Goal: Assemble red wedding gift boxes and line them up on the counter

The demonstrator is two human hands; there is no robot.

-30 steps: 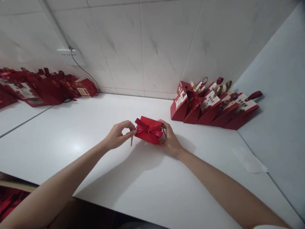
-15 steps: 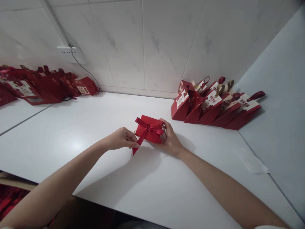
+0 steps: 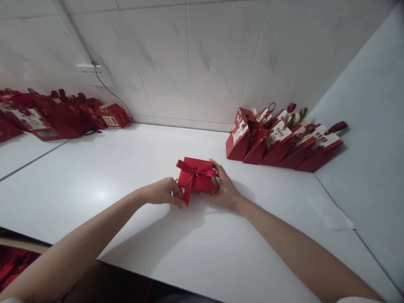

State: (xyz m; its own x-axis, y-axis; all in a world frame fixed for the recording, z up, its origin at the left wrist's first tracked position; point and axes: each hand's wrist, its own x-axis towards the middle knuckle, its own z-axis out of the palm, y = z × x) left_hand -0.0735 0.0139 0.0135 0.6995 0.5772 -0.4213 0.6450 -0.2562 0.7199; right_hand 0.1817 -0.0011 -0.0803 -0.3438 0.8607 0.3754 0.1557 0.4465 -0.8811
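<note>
A small red gift box [image 3: 202, 183] is held just above the white tabletop in the middle of the view. A glossy dark red ribbon [image 3: 195, 171] is tied in a bow across its top, one tail hanging over the front. My right hand [image 3: 225, 187] grips the box from its right side, fingers curled round the edge. At the lower left corner, my left hand [image 3: 170, 192] is closed with its fingertips at the ribbon's hanging tail, partly behind it. Thin cord loops show at both sides of the box.
Several red and white gift boxes with ribbon loops [image 3: 277, 141] stand in a row at the back right. More red boxes [image 3: 59, 118] line the wall at left, below a socket strip [image 3: 94, 75]. A white sheet [image 3: 331, 213] lies at right. Red items [image 3: 14, 265] sit below the table.
The box has turned slightly and shifted a little toward me. My left hand has moved down and right with the ribbon tail, which now hangs straighter. My right hand keeps its hold.
</note>
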